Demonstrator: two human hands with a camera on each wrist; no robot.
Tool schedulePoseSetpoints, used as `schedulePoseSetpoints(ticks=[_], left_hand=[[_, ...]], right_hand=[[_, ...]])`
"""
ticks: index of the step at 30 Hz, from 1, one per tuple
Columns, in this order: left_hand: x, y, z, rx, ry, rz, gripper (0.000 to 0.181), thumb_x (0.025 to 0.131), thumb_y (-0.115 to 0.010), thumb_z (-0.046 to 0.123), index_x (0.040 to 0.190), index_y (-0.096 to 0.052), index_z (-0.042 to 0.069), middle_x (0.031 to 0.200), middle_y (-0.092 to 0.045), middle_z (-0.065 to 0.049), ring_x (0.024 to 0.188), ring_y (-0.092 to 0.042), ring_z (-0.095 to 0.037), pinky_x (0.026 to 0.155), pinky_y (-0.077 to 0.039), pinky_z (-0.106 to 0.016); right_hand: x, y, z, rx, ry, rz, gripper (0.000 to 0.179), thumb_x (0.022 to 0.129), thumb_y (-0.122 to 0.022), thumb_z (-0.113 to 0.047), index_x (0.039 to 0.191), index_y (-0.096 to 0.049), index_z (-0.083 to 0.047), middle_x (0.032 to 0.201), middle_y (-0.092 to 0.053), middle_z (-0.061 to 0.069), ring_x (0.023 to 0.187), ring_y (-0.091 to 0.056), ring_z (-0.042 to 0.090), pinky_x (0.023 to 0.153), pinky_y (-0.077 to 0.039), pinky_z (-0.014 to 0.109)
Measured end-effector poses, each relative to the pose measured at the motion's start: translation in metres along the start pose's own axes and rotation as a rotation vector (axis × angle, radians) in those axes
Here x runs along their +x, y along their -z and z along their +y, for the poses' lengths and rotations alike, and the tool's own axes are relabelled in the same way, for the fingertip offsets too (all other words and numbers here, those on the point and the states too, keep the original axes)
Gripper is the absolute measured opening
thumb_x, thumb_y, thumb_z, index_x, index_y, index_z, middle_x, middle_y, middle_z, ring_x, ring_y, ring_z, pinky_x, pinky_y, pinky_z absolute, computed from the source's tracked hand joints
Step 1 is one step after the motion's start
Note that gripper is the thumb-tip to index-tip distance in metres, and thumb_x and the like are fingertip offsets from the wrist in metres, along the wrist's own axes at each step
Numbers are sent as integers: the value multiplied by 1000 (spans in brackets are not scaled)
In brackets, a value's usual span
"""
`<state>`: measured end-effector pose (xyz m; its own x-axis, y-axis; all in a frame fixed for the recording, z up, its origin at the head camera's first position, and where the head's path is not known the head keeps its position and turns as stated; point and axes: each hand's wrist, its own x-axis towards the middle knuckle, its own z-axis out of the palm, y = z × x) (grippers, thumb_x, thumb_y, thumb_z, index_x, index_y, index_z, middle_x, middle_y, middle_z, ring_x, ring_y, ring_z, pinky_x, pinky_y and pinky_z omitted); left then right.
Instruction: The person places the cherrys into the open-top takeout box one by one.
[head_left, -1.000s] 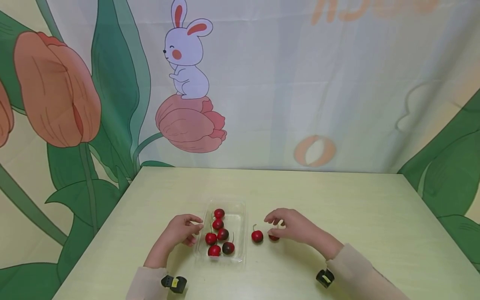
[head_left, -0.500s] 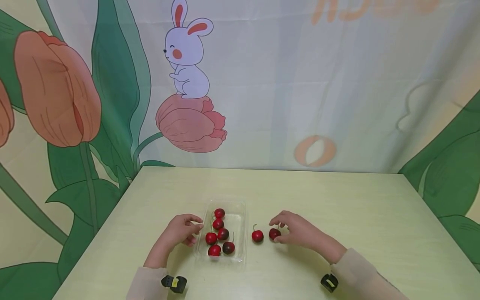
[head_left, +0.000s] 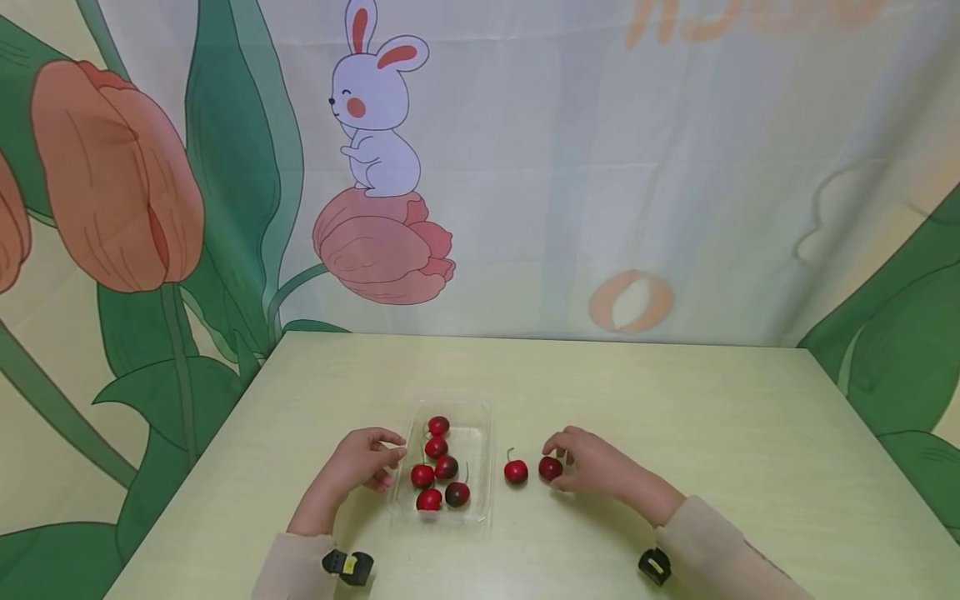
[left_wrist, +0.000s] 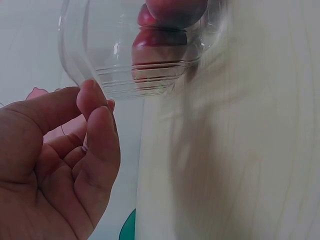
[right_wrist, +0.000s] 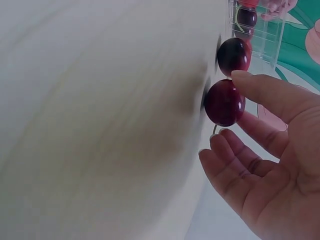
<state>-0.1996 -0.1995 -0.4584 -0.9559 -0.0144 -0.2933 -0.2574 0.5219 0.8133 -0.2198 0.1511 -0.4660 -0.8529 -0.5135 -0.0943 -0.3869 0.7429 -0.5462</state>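
Note:
A clear plastic box point(head_left: 477, 450) holds several dark red cherries point(head_left: 423, 477), some with stems. My left hand point(head_left: 362, 460) is at its left side, and in the left wrist view thumb and forefinger pinch the box's rim point(left_wrist: 75, 60). My right hand point(head_left: 603, 468) has its thumb and forefinger on opposite sides of a loose cherry point(right_wrist: 225, 102), pinching it close to the table. The other right fingers stay loosely bent near its stem. Between that cherry and the box lies another stemmed cherry point(head_left: 515, 472).
Pale wood-grain table point(head_left: 675, 400) extends behind and to the right of the hands. A printed curtain point(head_left: 525, 167) with tulips and a rabbit hangs along the back edge. Black wrist cameras point(head_left: 655, 567) sit at both sleeves.
My right hand has drawn slightly right, exposing the cherry it earlier covered, and its thumb and forefinger have come in around it. My left hand and the box have stayed put.

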Motion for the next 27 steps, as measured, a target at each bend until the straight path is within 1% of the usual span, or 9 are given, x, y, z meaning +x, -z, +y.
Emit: schedulePoseSetpoints(ticks=[8,17,24,27], left_hand=[[0,0,0,10,-1,2,28,100,-65,14,121,-65,-4,87,-68,-13,56,-60,-14,56,-59,-27],[1,0,0,14,-5,3,27,100,-65,13,120,-66,-3,86,-68,-12,55,-60,-14,56,-59,-26],[1,0,0,11,-6,0,26,100,-65,13,120,-66,-3,85,-68,-12,55,-60,-14,55,-58,-26],[1,0,0,8,-4,0,27,100,-65,13,120,-66,-3,85,-68,-12,55,-60,-14,55,-58,-26]], right_hand=[[4,-2,2,37,-31,-15,35,81,-82,-7,112,-68,-3,96,-64,4,86,-56,15,76,-51,26],[6,-3,1,34,-48,-19,35,80,-83,-6,112,-68,-3,95,-65,4,84,-56,14,77,-51,27],[7,-4,2,25,-28,-10,31,79,-83,-5,107,-70,-2,91,-65,3,83,-55,14,78,-51,29],[6,-3,2,20,-5,-8,30,80,-82,-5,107,-70,-1,90,-65,2,81,-55,12,77,-51,28]])
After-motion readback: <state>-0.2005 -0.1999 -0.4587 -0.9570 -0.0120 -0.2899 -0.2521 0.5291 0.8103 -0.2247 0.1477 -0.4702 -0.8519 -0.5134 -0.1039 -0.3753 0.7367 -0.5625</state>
